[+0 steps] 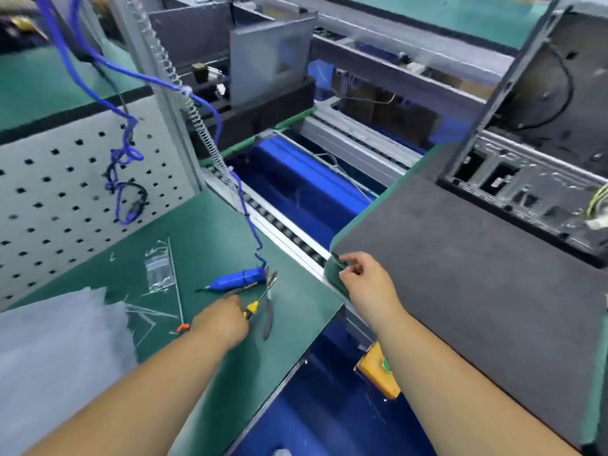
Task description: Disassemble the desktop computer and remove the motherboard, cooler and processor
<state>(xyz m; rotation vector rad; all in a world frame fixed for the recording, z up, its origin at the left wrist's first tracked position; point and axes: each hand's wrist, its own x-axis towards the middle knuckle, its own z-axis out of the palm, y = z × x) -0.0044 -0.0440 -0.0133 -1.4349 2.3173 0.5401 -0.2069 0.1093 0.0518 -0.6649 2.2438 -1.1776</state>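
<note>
Left hand: we see our left hand [221, 320] low over the green mat [296, 311], fingers curled round the yellow-and-black handle of a screwdriver [260, 302]; its thin shaft points away from us toward the blue tool.
Right hand: our right hand [365, 281] sits at the near-left corner of the grey pad [460, 274], thumb and fingers pinching the green edge of the board under that pad.
Computer case: the desktop computer case [533, 166] stands on the grey pad at the far right, well apart from both hands; its side is open and we look at the rear ports; a bunch of yellow and white wires [597, 209] hangs at its right edge; we cannot tell whether the motherboard is inside.
Tools on the mat: a blue electric screwdriver [237, 279] lies just beyond the yellow-handled one, a blue coiled cable [250, 225] rising from it; pliers [269, 315] lie beside our left hand; a small clear bag [159, 269] lies further left.
Surroundings: a white pegboard [65, 199] stands to the left; a roller conveyor rail [286, 232] runs between the mat and the pad; a yellow box [378, 370] sits below the pad's edge.
</note>
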